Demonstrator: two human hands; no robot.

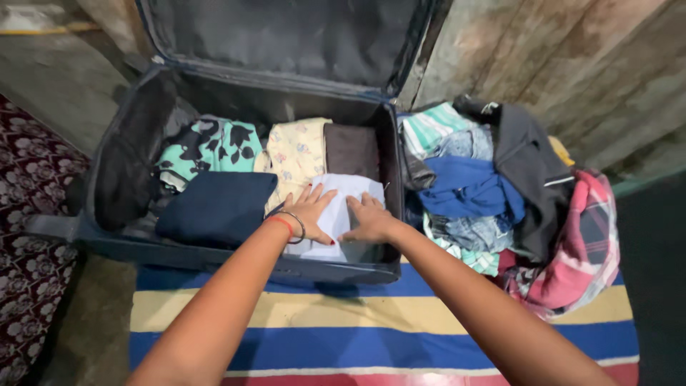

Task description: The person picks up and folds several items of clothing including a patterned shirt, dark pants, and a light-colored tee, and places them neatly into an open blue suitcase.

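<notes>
Both hands, left hand and right hand, press flat, fingers spread, on the white folded cloth at the suitcase's five o'clock corner.

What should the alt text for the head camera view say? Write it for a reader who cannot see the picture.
Both hands, left hand and right hand, press flat on a folded white cloth inside an open dark suitcase already holding folded clothes. A loose pile of clothes lies to the right of the case, on a striped mat.
</notes>
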